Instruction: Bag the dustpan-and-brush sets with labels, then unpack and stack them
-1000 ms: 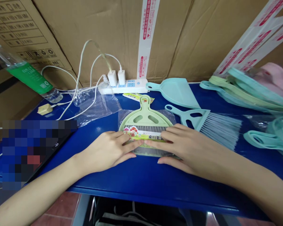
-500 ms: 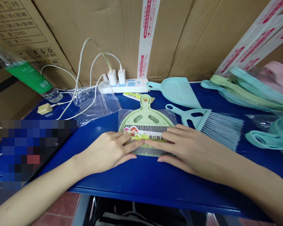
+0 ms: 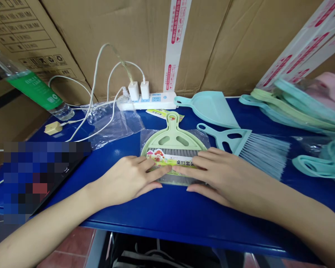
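**Little Is Gripped, and Much Could Slide**

From where I stand, the green dustpan set (image 3: 171,136) lies flat on the blue table (image 3: 167,214) in its clear wrapper (image 3: 146,136), handle pointing away from the person. The left hand (image 3: 132,174) and right hand (image 3: 220,173) lie over its near half, index fingertips almost meeting on the printed label (image 3: 181,162). Neither hand has closed around anything; the fingers are loosely bent and laid on top. How hard they press, I can't tell.

That would be my worry: film against a smooth tabletop looks slippery, so an uneven push could swivel the set. Lifting by the film alone might stretch or tear it, or let the set drop out.

To the right of the set lies a loose blue brush (image 3: 240,140), its bristles partly hidden by the right forearm; I can't see whether they touch. A careless sweep of that arm could drag or bend them. The blue dustpan (image 3: 212,106), behind and to the right of the set, seems safer. Behind and to its left, white cables (image 3: 94,80) loop from a power strip (image 3: 163,99); a wide leftward reach could snag one.
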Demonstrator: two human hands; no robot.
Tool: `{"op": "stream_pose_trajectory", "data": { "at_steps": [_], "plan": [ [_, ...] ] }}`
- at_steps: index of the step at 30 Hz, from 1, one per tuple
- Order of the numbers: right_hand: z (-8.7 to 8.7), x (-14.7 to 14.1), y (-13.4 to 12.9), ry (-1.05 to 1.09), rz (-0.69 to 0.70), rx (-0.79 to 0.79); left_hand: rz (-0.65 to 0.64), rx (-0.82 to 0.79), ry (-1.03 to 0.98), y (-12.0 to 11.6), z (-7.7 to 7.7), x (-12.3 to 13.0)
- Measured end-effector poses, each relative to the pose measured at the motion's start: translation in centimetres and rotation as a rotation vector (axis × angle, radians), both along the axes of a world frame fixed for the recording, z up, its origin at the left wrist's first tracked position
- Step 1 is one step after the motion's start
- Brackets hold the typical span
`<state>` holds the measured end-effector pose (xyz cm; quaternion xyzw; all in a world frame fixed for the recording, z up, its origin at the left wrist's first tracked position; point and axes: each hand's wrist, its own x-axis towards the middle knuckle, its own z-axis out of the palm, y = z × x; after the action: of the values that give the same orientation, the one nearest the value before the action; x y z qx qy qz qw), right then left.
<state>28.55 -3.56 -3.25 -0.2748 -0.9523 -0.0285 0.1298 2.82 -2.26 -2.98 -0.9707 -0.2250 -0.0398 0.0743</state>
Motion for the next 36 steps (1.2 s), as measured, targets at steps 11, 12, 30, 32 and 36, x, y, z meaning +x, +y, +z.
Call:
{"op": "stream_pose_trajectory", "data": {
  "at_steps": [11,12,30,32,36],
  "plan": [
    [-0.2,-0.2,0.0,0.015,-0.027,-0.034,-0.002,0.003,0.009,0.1,0.2,0.3],
    [-0.2,-0.2,0.0,0.016,-0.029,-0.033,-0.002,0.007,0.003,0.1,0.2,0.2],
    [0.5,0.4,0.0,0.032,-0.055,-0.121,0.055,-0.252,-0.07,1.2,1.8,-1.4],
    [0.6,0.5,0.0,0.034,-0.062,-0.126,0.065,-0.307,-0.076,1.4,2.0,-1.6],
    [0.7,0.7,0.0,0.039,-0.068,-0.128,0.095,-0.397,-0.096,1.6,2.3,-1.8]
  ]
}}
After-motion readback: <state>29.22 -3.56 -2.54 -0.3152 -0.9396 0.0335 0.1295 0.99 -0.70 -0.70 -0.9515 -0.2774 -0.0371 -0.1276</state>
